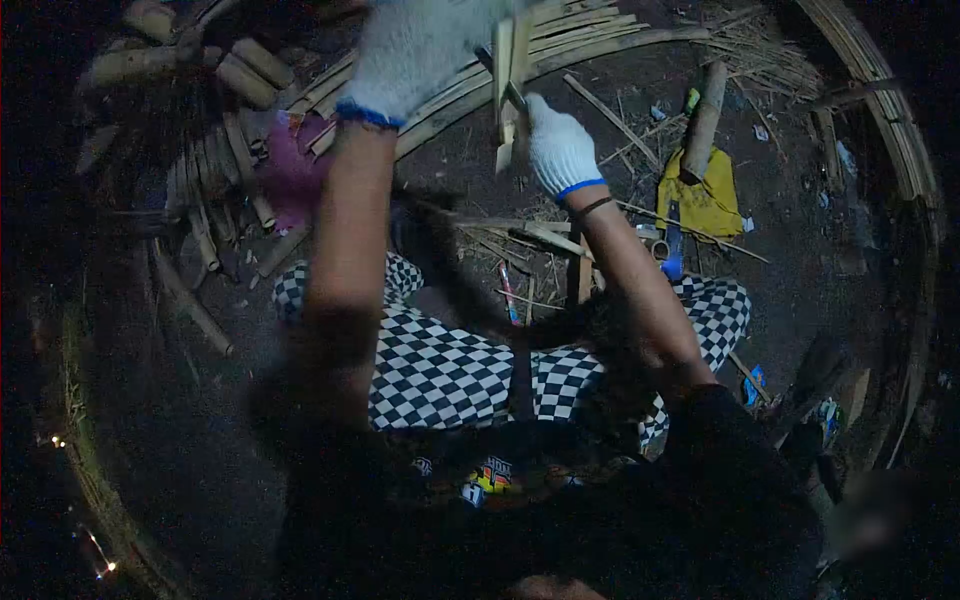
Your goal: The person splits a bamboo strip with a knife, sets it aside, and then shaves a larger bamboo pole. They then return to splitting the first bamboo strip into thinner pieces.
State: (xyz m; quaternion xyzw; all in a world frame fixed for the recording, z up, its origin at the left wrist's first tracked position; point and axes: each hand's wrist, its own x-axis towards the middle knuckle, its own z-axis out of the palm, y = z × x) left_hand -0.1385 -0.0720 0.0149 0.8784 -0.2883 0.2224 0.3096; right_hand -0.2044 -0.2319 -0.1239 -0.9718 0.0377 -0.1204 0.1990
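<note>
My left hand (425, 55), in a white knit glove with a blue cuff, is at the top edge, blurred by motion. Its fingers are smeared and partly cut off, close to the upper end of a pale split bamboo piece (505, 80). That piece stands nearly upright between my hands. A dark, narrow knife (516, 97) crosses the bamboo at a slant, its outline partly hidden. My right hand (562, 150), gloved the same way, is closed around the knife's lower end, just right of the bamboo.
Long bamboo strips (590, 42) curve across the ground ahead. Cut bamboo tubes (250, 75) lie at upper left beside a purple cloth or bag (292, 170). A bamboo tube (706, 120) rests on a yellow sheet (715, 205). Scissors (660, 248) and scraps lie near my checkered-trousered legs (440, 370).
</note>
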